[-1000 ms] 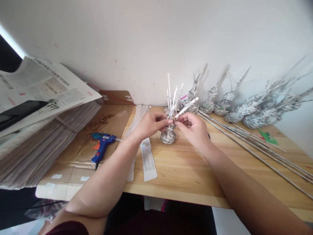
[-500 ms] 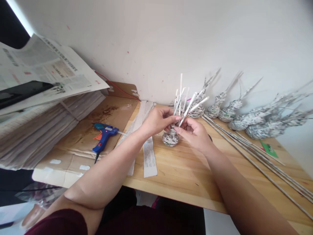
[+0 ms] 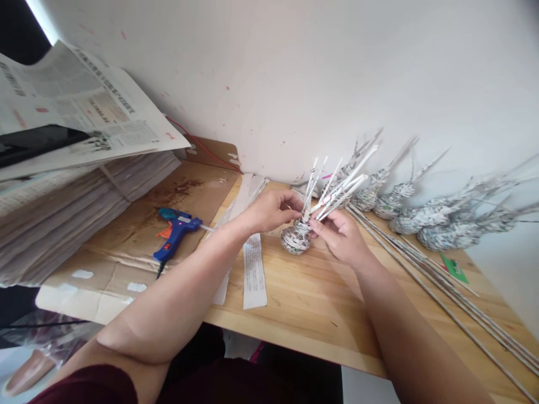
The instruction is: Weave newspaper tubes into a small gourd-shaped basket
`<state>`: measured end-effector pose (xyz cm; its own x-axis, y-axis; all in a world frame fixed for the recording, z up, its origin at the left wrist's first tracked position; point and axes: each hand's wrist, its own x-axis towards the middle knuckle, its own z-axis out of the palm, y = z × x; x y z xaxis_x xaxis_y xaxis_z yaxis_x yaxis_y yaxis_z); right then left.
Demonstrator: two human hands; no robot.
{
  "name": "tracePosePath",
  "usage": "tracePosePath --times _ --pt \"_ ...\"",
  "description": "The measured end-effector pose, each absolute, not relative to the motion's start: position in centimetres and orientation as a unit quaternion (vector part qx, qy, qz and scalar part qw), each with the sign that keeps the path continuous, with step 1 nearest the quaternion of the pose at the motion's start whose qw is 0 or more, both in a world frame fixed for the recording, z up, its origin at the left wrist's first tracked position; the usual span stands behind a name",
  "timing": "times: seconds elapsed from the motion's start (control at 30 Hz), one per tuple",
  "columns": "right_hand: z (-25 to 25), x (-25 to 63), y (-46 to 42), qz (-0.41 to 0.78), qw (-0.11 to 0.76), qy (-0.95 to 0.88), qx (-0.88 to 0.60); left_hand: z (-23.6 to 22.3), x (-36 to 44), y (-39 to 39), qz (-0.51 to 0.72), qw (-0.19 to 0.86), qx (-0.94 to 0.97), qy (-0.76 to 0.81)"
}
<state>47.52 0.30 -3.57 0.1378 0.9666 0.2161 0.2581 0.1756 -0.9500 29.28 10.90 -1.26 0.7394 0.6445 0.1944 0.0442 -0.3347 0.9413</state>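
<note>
Sticks [image 3: 352, 183] lean farther right now, the woven pot [image 3: 295, 240] slanting toward the frame's upper right between right hand [image 3: 340, 233], clamped on its neck, and left hand [image 3: 273, 211], grip unclear.

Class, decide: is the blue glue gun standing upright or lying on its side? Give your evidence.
On its side: the blue glue gun shows its full profile, body and handle resting along the cardboard.

The woven pot [image 3: 295, 241] is mottled in grey and white; the glue gun [image 3: 179, 228] is coloured blue, its trigger [image 3: 165, 231] orange.
</note>
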Motion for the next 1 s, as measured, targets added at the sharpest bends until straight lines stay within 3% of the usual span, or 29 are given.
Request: tracePosePath --times 0.4,0.67,0.77,1.0 --pt "-3.9 48.6 0.4 0.355 0.523 -0.561 -0.535 -2.0 29.5 11.3 0.261 0.674 0.668 0.178" --pt "-4.7 49.1 0.8 0.384 0.554 -0.52 -0.525 -2.1 29.9 10.9 0.275 0.662 0.668 0.201" --pt "-4.7 49.0 0.9 0.375 0.546 -0.526 -0.534 -2.0 30.0 10.6 0.271 0.61 0.716 0.203" --pt "-4.2 48.6 0.9 0.251 0.569 -0.515 -0.589 -1.8 30.1 10.3 0.312 0.532 0.76 0.202"
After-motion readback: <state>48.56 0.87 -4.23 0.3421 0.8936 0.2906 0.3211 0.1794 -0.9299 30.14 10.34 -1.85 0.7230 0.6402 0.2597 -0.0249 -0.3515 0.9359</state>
